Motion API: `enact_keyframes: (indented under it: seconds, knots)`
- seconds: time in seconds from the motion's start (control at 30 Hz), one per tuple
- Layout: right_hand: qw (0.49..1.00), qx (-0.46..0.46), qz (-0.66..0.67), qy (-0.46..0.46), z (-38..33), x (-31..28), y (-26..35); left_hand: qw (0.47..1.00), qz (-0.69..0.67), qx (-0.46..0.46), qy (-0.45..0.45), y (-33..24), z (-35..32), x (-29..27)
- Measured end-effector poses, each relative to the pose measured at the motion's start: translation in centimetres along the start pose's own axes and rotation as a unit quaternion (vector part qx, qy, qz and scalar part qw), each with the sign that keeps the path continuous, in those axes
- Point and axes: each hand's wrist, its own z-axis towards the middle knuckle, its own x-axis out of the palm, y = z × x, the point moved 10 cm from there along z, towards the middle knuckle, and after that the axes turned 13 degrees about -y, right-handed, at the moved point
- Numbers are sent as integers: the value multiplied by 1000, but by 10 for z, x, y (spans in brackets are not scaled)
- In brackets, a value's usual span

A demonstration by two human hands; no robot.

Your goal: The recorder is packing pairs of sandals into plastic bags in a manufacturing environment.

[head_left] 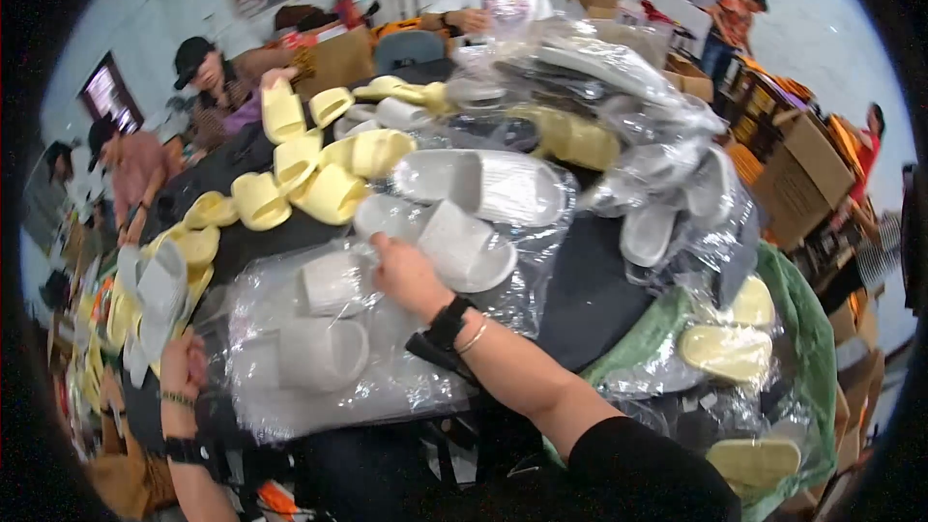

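Observation:
A clear plastic bag with a pair of light grey slippers inside lies flat at the table's near edge. My left hand is closed in a fist at the bag's left edge, gripping the film. My right hand reaches over the bag, its fingers curled at the near edge of a loose grey slipper; the palm side is hidden. Just behind it lies another bagged grey slipper pair.
Loose yellow slippers spread over the dark table at left. Bagged slippers pile up at the back right. A green sack holding bagged yellow slippers stands at right. Across the table is a person in white; others work around.

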Motion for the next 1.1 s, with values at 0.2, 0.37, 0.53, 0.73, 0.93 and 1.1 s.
enact_keyframes:
  seconds: [0.2,0.37,0.53,0.73,0.93,1.1]
  knots:
    - [1000,-4,-7,17,-4,16,10,989,-44,42,135,4,-1,12]
    - [998,-49,-10,-25,-4,8,1,848,316,386,179,-23,-22,54]
    - [1000,-26,3,12,0,1,1,635,444,581,248,-41,-75,125]
    - [998,-35,-51,6,-2,3,6,550,468,604,339,-30,-104,181]
    - [998,-39,-55,8,-2,5,11,615,324,617,369,-16,-99,211]
    - [995,-25,-97,1,2,-15,20,605,280,626,406,-18,-117,237]
